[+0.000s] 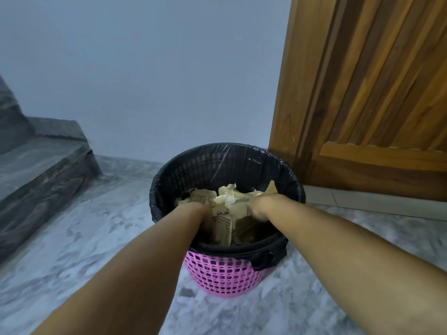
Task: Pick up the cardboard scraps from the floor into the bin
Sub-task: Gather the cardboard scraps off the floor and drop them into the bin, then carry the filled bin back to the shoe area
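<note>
A pink mesh bin (222, 274) lined with a black bag stands on the marble floor in front of me. It holds a heap of torn cardboard scraps (238, 209) and crumpled pale paper (229, 193). Both my arms reach down into it. My left hand (205, 213) is inside the bin against the left side of the heap, its fingers blurred and mostly hidden. My right hand (257, 207) is on the right side of the heap, fingers buried among the scraps. Whether either hand grips a scrap cannot be made out.
A wooden door (367, 93) stands at the right behind the bin. Dark marble stair steps (41, 170) rise at the left. A plain pale wall (157, 68) runs behind. A small dark scrap (186, 292) lies on the floor beside the bin's base.
</note>
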